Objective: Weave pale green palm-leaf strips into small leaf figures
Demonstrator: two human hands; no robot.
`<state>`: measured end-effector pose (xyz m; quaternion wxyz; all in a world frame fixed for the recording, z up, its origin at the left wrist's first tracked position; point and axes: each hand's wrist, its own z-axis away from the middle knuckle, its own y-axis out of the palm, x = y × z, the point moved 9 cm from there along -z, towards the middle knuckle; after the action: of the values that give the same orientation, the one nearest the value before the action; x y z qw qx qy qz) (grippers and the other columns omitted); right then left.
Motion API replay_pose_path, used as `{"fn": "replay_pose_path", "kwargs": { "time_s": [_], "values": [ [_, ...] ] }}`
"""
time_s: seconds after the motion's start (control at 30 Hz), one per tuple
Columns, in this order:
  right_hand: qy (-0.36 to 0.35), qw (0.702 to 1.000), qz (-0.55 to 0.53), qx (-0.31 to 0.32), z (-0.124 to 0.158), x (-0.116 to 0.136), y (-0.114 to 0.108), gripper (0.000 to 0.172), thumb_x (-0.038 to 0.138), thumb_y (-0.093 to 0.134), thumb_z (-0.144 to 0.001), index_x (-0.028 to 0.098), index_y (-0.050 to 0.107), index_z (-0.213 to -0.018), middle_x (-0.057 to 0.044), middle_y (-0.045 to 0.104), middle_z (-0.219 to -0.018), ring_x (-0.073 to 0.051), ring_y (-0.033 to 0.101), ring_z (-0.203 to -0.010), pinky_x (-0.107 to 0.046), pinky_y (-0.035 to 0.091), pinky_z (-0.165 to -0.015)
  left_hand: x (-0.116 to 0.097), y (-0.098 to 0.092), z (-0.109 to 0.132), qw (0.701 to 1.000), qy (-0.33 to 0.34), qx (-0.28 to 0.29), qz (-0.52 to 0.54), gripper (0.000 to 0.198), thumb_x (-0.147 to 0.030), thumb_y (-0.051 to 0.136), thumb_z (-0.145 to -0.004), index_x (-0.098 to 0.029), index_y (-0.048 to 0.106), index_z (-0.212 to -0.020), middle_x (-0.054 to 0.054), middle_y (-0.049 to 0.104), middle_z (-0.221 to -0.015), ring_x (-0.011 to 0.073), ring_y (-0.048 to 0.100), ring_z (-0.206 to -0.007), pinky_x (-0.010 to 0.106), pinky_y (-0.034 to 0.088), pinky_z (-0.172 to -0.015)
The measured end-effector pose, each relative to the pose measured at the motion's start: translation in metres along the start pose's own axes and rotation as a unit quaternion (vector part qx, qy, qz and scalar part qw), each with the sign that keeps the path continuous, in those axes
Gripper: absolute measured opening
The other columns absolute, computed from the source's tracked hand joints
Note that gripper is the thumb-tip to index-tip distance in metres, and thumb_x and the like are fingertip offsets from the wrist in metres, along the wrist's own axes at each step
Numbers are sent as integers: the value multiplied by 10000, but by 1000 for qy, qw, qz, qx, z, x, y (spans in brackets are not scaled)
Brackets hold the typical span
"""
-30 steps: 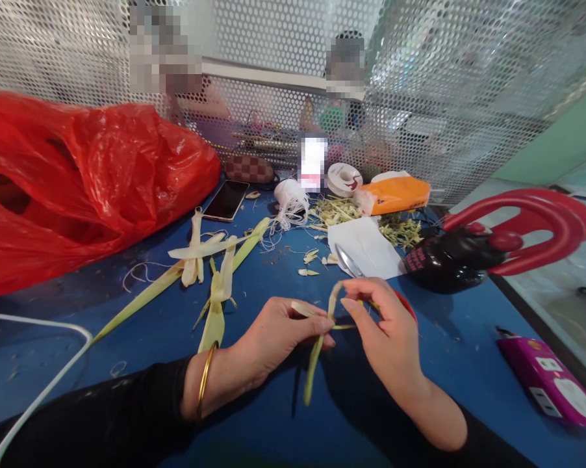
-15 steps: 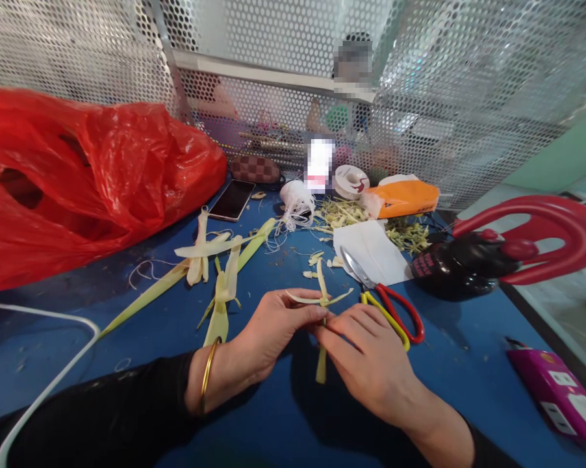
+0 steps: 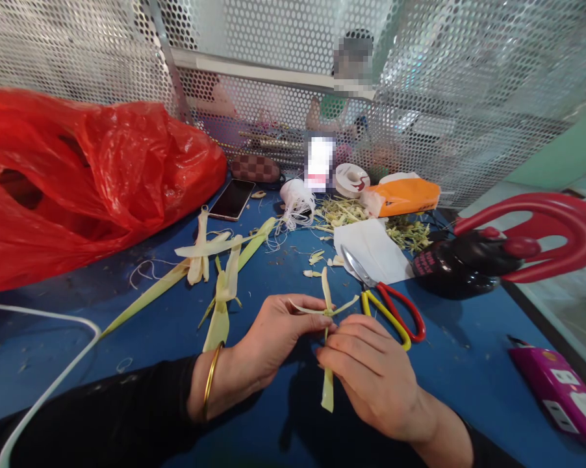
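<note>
A small cross-shaped piece of pale green husk strips [image 3: 327, 390] is held above the blue table, one strip pointing away, two out to the sides and a wider one hanging toward me. My left hand [image 3: 278, 335] pinches it by the crossing, between thumb and fingers. My right hand [image 3: 371, 370] has its fingers closed on the lower strip just below the crossing; the fingertips are partly hidden. Scissors [image 3: 371, 279] with one red and one yellow handle lie just beyond my right hand. Loose husk strips [image 3: 232, 266] lie to the left of my hands.
A red plastic bag [image 3: 88, 175] fills the left. Behind are a phone [image 3: 232, 199], white thread [image 3: 297, 201], a tape roll [image 3: 352, 180], an orange packet [image 3: 404, 197] and white paper [image 3: 371, 250]. A black bottle [image 3: 463, 266] and purple power strip [image 3: 559, 390] stand right; a white cable [image 3: 54, 383] crosses left.
The husk piece has come slightly toward me and right, and its lower strip now shows longer. My right hand has shifted a little down, its fingers more closed.
</note>
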<state>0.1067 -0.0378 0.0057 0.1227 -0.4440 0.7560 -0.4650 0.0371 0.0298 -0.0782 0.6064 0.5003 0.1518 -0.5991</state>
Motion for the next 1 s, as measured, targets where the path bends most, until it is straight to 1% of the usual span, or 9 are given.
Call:
{"fn": "replay_pose_path", "kwargs": {
  "time_s": [0.13,0.27,0.37,0.43,0.6,0.73,0.8,0.9,1.0],
  "values": [
    [11,999,-6,-30,1,-1,-5,285,7,487,-844,138,616,-1063,-75,689,-891,-200,615,-848,-388,497,-821,-4,-1,-4,1000,7,9,-3,227,-184,771,-612,-127,695,-819,33,709,-663,116,617,-629,234,458,-676],
    [152,975,64,-149,9,-29,-31,379,55,547,-855,177,565,-1213,-111,625,-1030,-232,588,-957,-408,484,-839,-11,-1,-7,1000,19,19,-6,222,-218,725,-674,-126,688,-873,14,664,-643,113,597,-608,240,456,-664],
    [232,960,81,-131,12,-49,-32,232,195,563,-892,198,610,-1118,-115,619,-1030,-256,575,-959,-429,469,-825,-12,2,-6,998,27,39,-30,200,-230,719,-680,-127,698,-850,13,651,-688,100,574,-602,233,441,-650],
    [237,966,62,-77,8,-54,-21,101,235,553,-906,202,636,-954,-73,649,-875,-232,589,-834,-413,458,-781,-13,2,-5,998,35,33,-51,209,-238,736,-669,-136,704,-849,7,649,-733,87,550,-600,226,429,-640],
    [210,977,20,-9,2,-45,-3,216,182,486,-924,193,564,-723,-11,584,-658,-174,549,-651,-360,421,-712,-19,0,-4,989,68,0,-133,133,-264,717,-680,-143,703,-734,-5,620,-675,85,493,-577,229,395,-610],
    [161,984,43,-69,1,-33,-20,130,140,527,-887,187,602,-792,-31,621,-726,-191,574,-726,-378,424,-777,-18,1,-4,985,55,6,-163,147,-287,680,-684,-145,695,-720,-14,585,-618,84,475,-523,220,369,-534],
    [187,973,61,-123,5,-39,-35,91,168,566,-869,194,651,-888,-54,644,-814,-216,585,-805,-396,420,-812,-13,7,-3,981,28,43,-187,172,-298,653,-695,-146,702,-761,-32,532,-548,83,456,-481,212,358,-494],
    [302,945,-47,-114,13,-66,-33,115,229,600,-851,222,690,-923,-54,650,-884,-220,601,-844,-363,455,-772,-4,16,2,965,-17,109,-236,213,-315,620,-714,-148,710,-810,-50,476,-484,82,417,-436,205,336,-446],
    [391,873,-290,-23,18,-78,0,76,233,613,-828,216,687,-829,-18,647,-821,-177,615,-756,-296,489,-688,0,20,7,953,-35,137,-269,221,-364,610,-737,-156,687,-730,-64,423,-442,75,368,-415,201,268,-411]
  ]
}}
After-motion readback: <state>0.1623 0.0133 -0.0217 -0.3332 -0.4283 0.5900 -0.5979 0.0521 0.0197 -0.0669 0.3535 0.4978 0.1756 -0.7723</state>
